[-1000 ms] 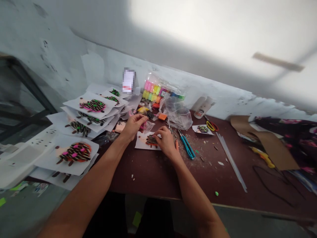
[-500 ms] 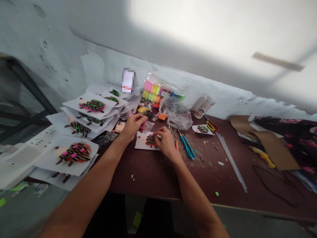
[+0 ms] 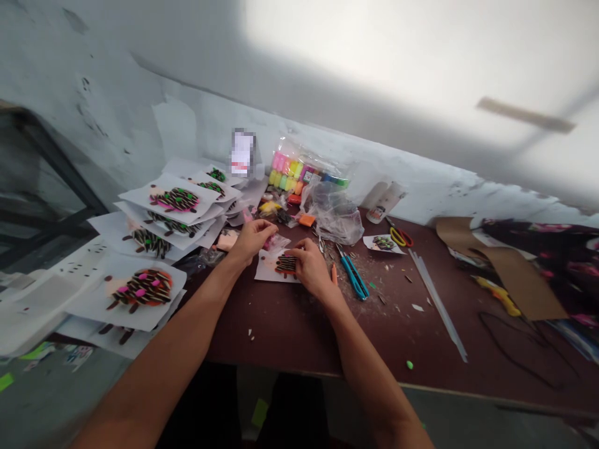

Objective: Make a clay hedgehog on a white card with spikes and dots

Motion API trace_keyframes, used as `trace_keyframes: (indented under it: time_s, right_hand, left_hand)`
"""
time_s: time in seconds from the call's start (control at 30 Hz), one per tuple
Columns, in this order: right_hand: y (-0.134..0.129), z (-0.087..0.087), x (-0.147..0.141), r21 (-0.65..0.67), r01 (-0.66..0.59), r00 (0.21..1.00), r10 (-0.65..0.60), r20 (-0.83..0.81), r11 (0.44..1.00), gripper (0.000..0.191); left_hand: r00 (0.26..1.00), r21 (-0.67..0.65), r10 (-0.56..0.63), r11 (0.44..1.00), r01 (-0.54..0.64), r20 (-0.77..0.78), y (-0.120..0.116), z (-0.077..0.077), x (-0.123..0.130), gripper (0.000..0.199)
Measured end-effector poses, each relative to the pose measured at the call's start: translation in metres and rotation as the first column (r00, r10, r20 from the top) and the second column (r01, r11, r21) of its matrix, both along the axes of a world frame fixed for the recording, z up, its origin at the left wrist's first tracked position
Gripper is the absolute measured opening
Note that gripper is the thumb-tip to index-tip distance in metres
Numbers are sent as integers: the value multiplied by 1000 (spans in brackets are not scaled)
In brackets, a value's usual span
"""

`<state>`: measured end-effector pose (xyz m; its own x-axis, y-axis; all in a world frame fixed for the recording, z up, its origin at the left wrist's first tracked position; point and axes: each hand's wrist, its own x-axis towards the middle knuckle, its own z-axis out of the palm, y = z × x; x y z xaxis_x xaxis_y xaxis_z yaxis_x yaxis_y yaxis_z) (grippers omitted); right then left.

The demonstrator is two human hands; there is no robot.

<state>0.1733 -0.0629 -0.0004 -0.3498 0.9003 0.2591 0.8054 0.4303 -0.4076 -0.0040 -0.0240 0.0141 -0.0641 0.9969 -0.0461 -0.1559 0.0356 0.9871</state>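
In front of me a white paper card (image 3: 264, 272) lies on the table, bearing a hedgehog figure (image 3: 284, 264) of dark striped sticks with an orange edge. My right hand (image 3: 311, 267) is over the card's right half, fingers pinched at the top of the hedgehog. Whatever is between those fingertips is too small to make out. Just beyond the card's left side, my left hand (image 3: 255, 240) has its fingers closed on a lump of pink clay (image 3: 270, 243) in clear plastic wrap.
Stacked hedgehog cards (image 3: 140, 296) stand at the left. Behind are a pack of coloured clay (image 3: 290, 171), a crumpled plastic bag (image 3: 339, 218) and a white bottle (image 3: 386, 202). To the right lie teal-handled cutters (image 3: 354, 274), scissors (image 3: 402, 237), glue sticks (image 3: 437, 305) and a yellow glue gun (image 3: 498, 296).
My left hand has come slightly down toward the card, with its fingertips lower at the pink clay. My right fingertips have shifted a little left over the hedgehog.
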Motion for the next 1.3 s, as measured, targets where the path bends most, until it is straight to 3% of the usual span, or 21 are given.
trace_keyframes:
  time_s: [0.53,0.97,1.13,1.3]
  right_hand:
    - [-5,9,-2,-36,53,999,-53,0,998,33]
    - [-8,15,-3,-80,32,996,-26,80,996,37]
    - [-7,14,-4,-31,62,994,-59,89,998,34]
    - [-8,12,-4,-35,53,994,-50,97,998,33]
  left_hand:
    - [975,-82,-14,997,-4,-220,0,-5,1,11]
    - [972,-88,-21,996,0,-235,-1,-4,0,10]
    - [974,-77,-21,997,3,-224,0,-5,0,10]
    - [990,-22,-27,999,25,-135,1,-6,1,12]
